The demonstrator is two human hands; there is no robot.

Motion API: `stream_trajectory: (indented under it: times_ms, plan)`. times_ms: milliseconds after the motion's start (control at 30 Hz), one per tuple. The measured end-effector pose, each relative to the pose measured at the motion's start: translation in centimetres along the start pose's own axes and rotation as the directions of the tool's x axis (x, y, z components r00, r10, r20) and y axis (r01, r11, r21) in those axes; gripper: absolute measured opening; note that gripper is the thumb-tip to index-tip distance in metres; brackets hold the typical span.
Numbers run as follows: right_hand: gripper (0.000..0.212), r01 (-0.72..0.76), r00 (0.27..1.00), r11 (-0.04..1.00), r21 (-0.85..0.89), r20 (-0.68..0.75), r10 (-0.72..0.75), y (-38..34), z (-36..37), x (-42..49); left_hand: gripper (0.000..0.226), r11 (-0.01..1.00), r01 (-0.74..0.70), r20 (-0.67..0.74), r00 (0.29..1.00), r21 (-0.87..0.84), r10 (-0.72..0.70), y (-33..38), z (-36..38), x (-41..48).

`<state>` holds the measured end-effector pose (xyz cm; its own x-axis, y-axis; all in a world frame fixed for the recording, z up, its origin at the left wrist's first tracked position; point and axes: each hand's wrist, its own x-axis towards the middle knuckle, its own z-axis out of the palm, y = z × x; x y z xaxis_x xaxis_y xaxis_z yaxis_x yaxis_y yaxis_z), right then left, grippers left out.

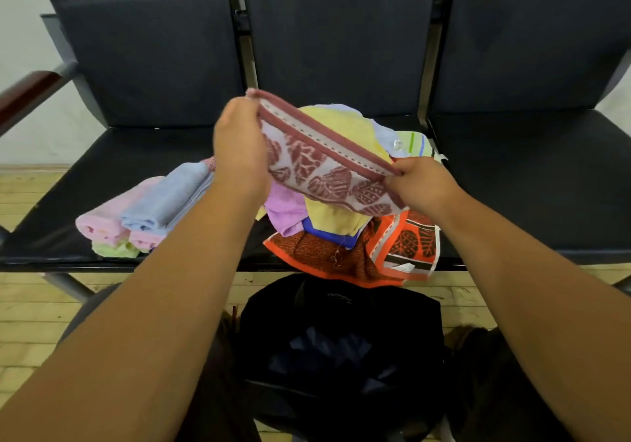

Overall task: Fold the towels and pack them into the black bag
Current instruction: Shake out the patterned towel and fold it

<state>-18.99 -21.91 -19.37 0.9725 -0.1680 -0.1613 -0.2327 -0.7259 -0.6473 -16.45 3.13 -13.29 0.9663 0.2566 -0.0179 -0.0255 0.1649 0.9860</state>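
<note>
You hold a maroon-and-white leaf-patterned towel stretched between both hands, in the air above the loose heap on the bench seat. Your left hand has its fingers curled round the towel's upper left end, and your right hand pinches the lower right end at the maroon border, so the folded edge slopes down from left to right. Under it lies the unfolded heap: a yellow towel on top, a purple towel at the near left, and an orange leaf-print towel spilling over the front edge of the seat. To the left of the heap, on the same seat, sits a small stack of folded towels: a blue folded towel across a pink folded towel, with a green folded towel at the bottom near the seat's front edge. The black bag stands on the tiled floor just in front of the bench, below the orange towel and between your forearms, with its mouth open upward. Dark bluish folds show inside it, but you cannot tell whether they are towels.
</note>
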Motion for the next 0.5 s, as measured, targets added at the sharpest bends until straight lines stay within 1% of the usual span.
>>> stream_trajectory:
  times_ms: [67, 100, 167, 267, 333, 400, 433, 467, 500]
  plan:
    - [0.021, -0.017, 0.999, 0.998, 0.068, -0.038, 0.02, 0.3, -0.5, -0.1, 0.02, 0.99, 0.084, -0.025, 0.996, -0.111, -0.088, 0.4, -1.4, 0.9]
    - [0.023, -0.02, 0.998, 0.994, 0.105, -0.055, 0.026, 0.4, -0.6, -0.2, 0.018, 0.987, 0.104, -0.025, 0.994, -0.121, -0.108, 0.5, -2.1, 1.2]
    - [0.026, -0.031, 0.994, 0.98, 0.197, -0.094, 0.051, 0.2, -0.7, -0.6, 0.014, 0.993, 0.108, -0.021, 0.994, -0.051, -0.109, 0.3, -3.3, 1.6]
    - [0.03, -0.046, 0.978, 0.917, 0.397, -0.167, 0.122, -0.3, -0.9, -1.4, 0.02, 0.996, 0.087, -0.003, 0.996, 0.013, -0.087, -0.2, -4.4, 1.5]
    - [0.026, -0.018, 0.963, 0.879, 0.476, -0.229, 0.144, -0.5, -1.2, -2.0, 0.023, 0.997, 0.073, -0.001, 0.997, 0.014, -0.073, -0.3, -5.3, 1.0]
    - [0.017, 0.009, 0.946, 0.864, 0.504, -0.284, 0.156, -0.9, -1.6, -2.9, 0.031, 0.998, 0.053, -0.003, 0.999, 0.027, -0.053, -0.1, -6.0, 0.3]
    - [0.016, 0.024, 0.938, 0.845, 0.535, -0.305, 0.167, -1.2, -1.7, -3.3, 0.034, 0.998, 0.032, 0.005, 0.999, 0.055, -0.033, 0.1, -6.4, -0.1]
    - [0.017, 0.035, 0.931, 0.807, 0.59, -0.312, 0.188, -1.6, -1.9, -3.9, 0.034, 0.996, 0.008, 0.014, 1.0, 0.092, -0.009, 0.4, -6.8, -0.6]
    - [0.017, 0.044, 0.929, 0.748, 0.662, -0.302, 0.213, -2.2, -2.1, -4.5, 0.033, 0.992, -0.017, 0.027, 1.0, 0.127, 0.014, 0.8, -7.0, -1.1]
